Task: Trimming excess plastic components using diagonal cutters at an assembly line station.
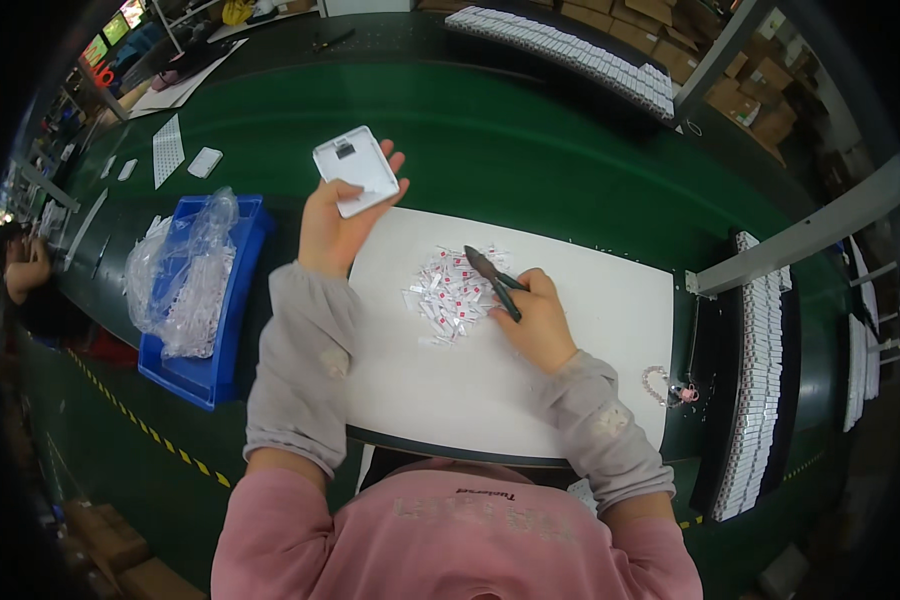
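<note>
My left hand (338, 225) grips a shallow white plastic casing (365, 172) with rounded corners, its inside facing up and a small dark square showing in it. The thumb presses on the casing's near part, and it is held above the green surface beyond the white board. Around the dark handles of a pair of pliers (488, 268), my right hand (540, 320) is closed. Their jaws point away to the left, over a pile of small white pieces with red marks (445, 300). That pile lies on the white board (470, 400).
A blue bin (185, 378) with clear plastic bags and white parts stands at the left. Long rows of stacked white pieces sit at the right (755, 390) and far back (570, 55). A beaded strap (655, 385) lies by the board's right edge. Another person (30, 270) is far left.
</note>
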`<state>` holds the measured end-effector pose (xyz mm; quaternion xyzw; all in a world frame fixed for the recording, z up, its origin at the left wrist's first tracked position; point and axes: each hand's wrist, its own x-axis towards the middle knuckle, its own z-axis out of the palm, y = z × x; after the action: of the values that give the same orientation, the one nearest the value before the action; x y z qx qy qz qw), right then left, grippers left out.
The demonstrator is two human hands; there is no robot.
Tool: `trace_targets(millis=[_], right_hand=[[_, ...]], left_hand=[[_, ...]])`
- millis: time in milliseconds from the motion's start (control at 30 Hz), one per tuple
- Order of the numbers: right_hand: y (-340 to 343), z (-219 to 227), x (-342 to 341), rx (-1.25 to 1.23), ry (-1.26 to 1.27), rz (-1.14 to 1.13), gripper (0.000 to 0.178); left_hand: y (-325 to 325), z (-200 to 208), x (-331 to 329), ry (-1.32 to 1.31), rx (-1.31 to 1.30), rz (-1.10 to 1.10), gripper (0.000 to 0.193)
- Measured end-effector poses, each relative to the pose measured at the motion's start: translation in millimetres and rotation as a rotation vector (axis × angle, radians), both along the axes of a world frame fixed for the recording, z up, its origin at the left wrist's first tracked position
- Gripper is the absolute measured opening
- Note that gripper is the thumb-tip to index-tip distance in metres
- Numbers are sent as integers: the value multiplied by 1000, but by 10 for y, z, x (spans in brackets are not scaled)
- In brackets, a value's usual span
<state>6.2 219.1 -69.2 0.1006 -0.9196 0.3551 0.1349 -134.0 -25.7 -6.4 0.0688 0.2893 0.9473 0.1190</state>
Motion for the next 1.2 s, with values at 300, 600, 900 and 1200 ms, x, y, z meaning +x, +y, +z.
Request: trace_targets(millis=[300, 600, 900, 1200], right_hand=[[252, 0, 78, -480, -109, -229, 13], [287, -95, 128, -739, 72, -246, 5], [371, 27, 176, -854, -19, -113, 12], [531, 145, 233, -445, 110, 52, 16]], left_hand=[[824, -368, 913, 148, -346, -260, 72], [1198, -490, 1298, 200, -517, -426, 64], [1136, -517, 1222, -44, -382, -473, 62], [1050, -524, 1195, 77, -550, -487, 60]])
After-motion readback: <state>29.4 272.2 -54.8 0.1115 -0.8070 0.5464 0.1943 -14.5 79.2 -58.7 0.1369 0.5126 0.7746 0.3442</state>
